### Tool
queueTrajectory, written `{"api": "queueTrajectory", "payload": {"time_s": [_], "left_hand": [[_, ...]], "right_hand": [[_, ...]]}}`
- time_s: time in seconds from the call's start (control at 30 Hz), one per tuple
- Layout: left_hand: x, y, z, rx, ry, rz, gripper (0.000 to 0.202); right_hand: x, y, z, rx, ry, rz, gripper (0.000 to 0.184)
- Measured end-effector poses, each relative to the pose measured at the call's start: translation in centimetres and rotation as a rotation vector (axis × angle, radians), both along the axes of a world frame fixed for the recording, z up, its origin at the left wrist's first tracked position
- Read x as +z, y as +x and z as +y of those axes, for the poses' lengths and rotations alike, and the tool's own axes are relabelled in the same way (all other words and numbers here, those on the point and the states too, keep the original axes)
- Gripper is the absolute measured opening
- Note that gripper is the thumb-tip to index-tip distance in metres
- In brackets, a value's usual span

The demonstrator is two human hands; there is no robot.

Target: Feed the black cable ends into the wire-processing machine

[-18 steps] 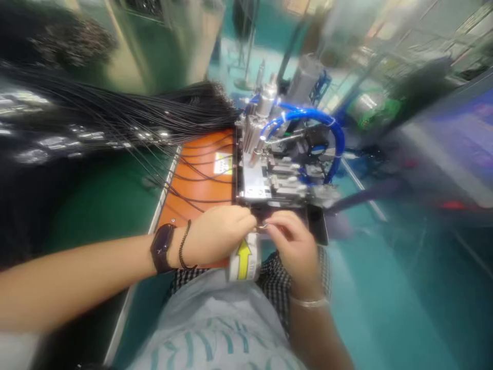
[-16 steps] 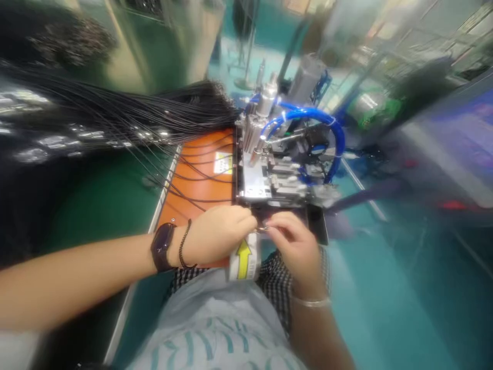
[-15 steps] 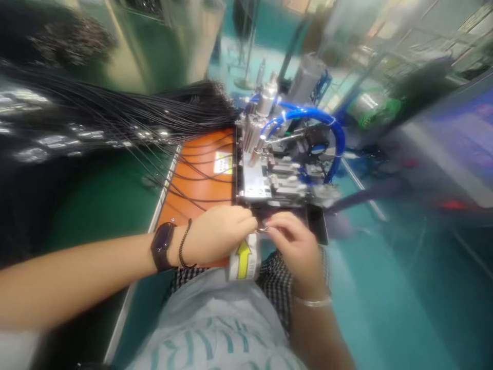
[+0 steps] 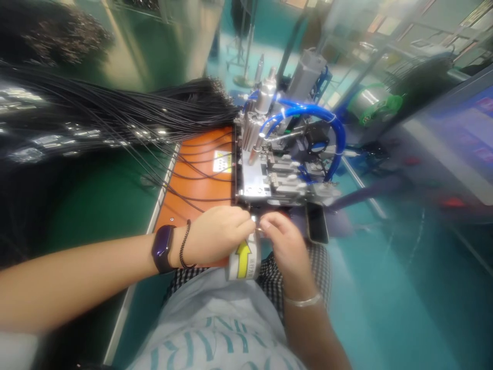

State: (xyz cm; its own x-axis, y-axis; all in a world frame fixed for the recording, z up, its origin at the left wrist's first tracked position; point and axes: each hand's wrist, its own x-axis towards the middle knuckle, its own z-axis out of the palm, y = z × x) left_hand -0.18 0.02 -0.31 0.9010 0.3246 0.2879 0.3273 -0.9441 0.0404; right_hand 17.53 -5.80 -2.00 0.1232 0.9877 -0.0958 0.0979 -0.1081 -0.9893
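While right hand pinches tiny piece | left hand curled, grip unclear | black cables cross orange tabletop | teal floor beside

From the right hand, the machine is blocking twelve o'clock, blue hoses bulging at one! A phone is guarding two; the left hand is filling nine, the arrow-marked roll eight. Black cables are crowding ten. Open room's stretching at four, above the floor.

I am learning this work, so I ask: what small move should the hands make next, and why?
Perhaps the bare right hand should ease slightly towards the bare left hand: their fingers nearly meet, with a tiny shiny piece showing in the gap between.
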Motion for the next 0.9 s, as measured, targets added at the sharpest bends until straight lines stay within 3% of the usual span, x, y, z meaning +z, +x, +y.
{"api": "queueTrajectory", "payload": {"time_s": [0.07,0.13,0.27,0.43,0.63,0.9], "left_hand": [[-0.2,0.1,-0.1,0.114,-0.075,-0.043,0.013],[-0.1,0.2,-0.3,0.180,-0.147,-0.082,0.019],[0.3,0.2,-0.5,0.237,-0.192,-0.126,0.028],[0.4,0.1,-0.6,0.240,-0.206,-0.111,0.029],[0.2,0.1,-0.7,0.186,-0.159,-0.097,0.028],[0.4,0.3,-1.0,0.178,-0.245,-0.078,0.024]], "right_hand": [[-0.6,-0.2,-0.1,-0.150,0.052,0.090,0.012],[-0.8,-0.2,-0.3,-0.214,0.084,0.086,0.013],[0.1,0.0,-0.8,-0.149,0.148,-0.125,0.010],[0.5,-0.7,-1.1,-0.085,0.234,-0.290,0.005],[-0.1,-1.4,-1.0,-0.146,0.225,-0.195,0.003],[-0.3,-1.8,-0.9,-0.224,0.207,-0.087,0.008]]}}
